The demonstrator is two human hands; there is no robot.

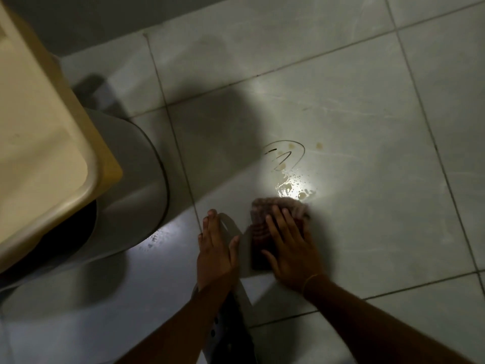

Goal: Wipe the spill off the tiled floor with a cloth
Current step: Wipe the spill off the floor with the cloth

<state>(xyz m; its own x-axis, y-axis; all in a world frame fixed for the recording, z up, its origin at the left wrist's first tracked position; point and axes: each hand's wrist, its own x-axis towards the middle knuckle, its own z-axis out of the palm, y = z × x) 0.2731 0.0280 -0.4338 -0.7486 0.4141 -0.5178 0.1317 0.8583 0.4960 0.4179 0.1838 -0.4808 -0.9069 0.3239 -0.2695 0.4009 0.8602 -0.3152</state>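
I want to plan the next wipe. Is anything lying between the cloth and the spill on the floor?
Nothing visible. The cloth, flat under the right hand, lies just short of the spill, with only bare tile between.

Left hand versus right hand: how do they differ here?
The right hand lies flat on the cloth, pressing it just short of the spill; the left hand rests bare on the tiled floor, holding nothing. The right wrist wears a thin band; the left shows none. Both are palm-down.

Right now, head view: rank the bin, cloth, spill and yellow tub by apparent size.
1. Bin and yellow tub: look alike; the tub is nearer the camera and cropped, so unranked.
2. Spill, smears included.
3. Cloth, partly hidden under the right hand; close to the spill.
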